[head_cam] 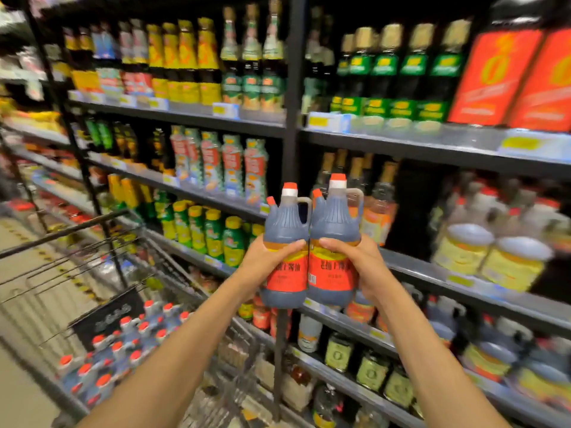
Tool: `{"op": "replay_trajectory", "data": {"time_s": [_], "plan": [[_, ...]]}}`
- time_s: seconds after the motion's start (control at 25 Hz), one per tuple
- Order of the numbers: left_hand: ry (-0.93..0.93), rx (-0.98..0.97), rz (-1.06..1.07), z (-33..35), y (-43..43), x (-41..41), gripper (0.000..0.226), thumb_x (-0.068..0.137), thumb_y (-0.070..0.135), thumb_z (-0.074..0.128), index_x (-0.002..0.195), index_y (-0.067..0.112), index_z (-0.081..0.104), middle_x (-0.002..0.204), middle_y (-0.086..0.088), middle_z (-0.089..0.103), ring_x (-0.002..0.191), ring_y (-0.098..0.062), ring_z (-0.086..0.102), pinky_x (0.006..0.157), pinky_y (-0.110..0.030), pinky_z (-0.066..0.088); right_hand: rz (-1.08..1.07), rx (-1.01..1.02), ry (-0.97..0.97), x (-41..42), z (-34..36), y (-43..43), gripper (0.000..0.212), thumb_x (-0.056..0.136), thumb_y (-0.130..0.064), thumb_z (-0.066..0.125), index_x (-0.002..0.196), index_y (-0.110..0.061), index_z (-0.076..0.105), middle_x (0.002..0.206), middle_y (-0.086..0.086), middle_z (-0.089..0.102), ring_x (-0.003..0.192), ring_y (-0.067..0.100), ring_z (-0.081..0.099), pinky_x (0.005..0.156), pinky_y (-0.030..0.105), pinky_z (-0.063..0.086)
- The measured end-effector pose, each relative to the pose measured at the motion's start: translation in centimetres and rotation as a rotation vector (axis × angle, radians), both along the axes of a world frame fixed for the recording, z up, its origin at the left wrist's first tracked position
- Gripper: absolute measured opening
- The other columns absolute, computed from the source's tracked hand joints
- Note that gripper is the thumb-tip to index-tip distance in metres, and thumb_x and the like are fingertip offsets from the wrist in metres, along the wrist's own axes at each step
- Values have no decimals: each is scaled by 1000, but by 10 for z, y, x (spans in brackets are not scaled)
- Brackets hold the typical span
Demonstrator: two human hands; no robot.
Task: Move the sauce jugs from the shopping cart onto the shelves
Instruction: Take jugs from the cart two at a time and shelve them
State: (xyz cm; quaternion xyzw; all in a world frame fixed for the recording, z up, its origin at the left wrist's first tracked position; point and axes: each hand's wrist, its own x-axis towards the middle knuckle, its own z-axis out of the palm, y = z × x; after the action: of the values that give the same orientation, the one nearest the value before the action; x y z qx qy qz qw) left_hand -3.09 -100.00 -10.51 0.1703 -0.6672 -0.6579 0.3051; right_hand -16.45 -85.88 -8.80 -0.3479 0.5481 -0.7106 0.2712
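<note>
Two dark sauce jugs with red labels and orange caps are held up side by side in front of the shelves. My left hand grips the left jug around its middle. My right hand grips the right jug the same way. The jugs touch each other. Both are upright, level with the middle shelf. The shopping cart stands at lower left and holds several more jugs with orange caps.
Black metal shelves filled with sauce and oil bottles run across the view. A vertical post stands just behind the held jugs. A dark gap opens on the middle shelf right of the jugs, beside large pale jugs.
</note>
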Motion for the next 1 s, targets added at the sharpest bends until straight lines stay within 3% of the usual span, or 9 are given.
{"op": "replay_trajectory", "data": {"time_s": [0.08, 0.16, 0.36, 0.52, 0.6, 0.68, 0.84, 1.0], "plan": [[13, 11, -116, 3, 49, -34, 24, 83, 14, 76, 105, 21, 69, 99, 5, 77, 93, -10, 72, 76, -24, 57, -124, -19, -10, -18, 0, 63, 58, 62, -17, 85, 117, -7, 66, 110, 13, 74, 99, 27, 72, 84, 41, 59], [0, 20, -237, 5, 103, -65, 30, 81, 16, 77, 109, 20, 69, 106, 0, 76, 99, -16, 71, 83, -32, 57, -246, -7, -28, -32, -2, 131, 63, 60, -19, 88, 118, -5, 66, 111, 15, 74, 101, 31, 71, 89, 46, 57], [1, 30, -539, 7, 265, -132, 42, 76, 19, 79, 116, 13, 66, 109, -5, 75, 98, -16, 71, 83, -34, 56, -532, 16, -41, -41, 0, 319, 55, 66, -9, 83, 118, -3, 66, 111, 17, 73, 105, 36, 69, 92, 49, 55], [28, 15, -752, 7, 400, -174, 39, 77, 12, 80, 115, 12, 67, 109, -7, 75, 101, -23, 71, 84, -36, 58, -820, 60, 10, -28, 8, 460, 58, 66, -8, 87, 120, -8, 66, 112, 11, 74, 104, 30, 71, 89, 46, 57], [58, 4, -855, 10, 466, -192, 46, 70, 19, 87, 112, 13, 67, 107, -8, 75, 98, -22, 72, 79, -34, 59, -955, 63, 23, -20, 10, 523, 59, 66, -11, 88, 120, -12, 66, 112, 7, 75, 103, 27, 71, 89, 47, 57], [92, -13, -996, 15, 535, -205, 54, 63, 25, 91, 111, 16, 67, 105, -4, 76, 96, -20, 72, 78, -34, 59, -1087, 56, 18, -10, 11, 585, 55, 68, -10, 87, 120, -13, 67, 110, 7, 75, 101, 27, 72, 85, 44, 58], [198, -72, -1174, 21, 653, -233, 45, 68, 9, 86, 106, 23, 65, 98, 16, 76, 92, -3, 70, 74, -21, 56, -1318, 49, 23, -5, 12, 691, 56, 65, -16, 88, 117, -13, 69, 109, 8, 76, 99, 29, 73, 84, 46, 58], [227, -82, -1261, 22, 757, -284, 57, 56, 36, 92, 105, 21, 66, 97, 9, 76, 90, -6, 72, 74, -25, 57, -1503, 53, 43, -21, 19, 783, 44, 69, -9, 86, 109, -18, 71, 104, 7, 77, 94, 27, 74, 78, 41, 58]]}}
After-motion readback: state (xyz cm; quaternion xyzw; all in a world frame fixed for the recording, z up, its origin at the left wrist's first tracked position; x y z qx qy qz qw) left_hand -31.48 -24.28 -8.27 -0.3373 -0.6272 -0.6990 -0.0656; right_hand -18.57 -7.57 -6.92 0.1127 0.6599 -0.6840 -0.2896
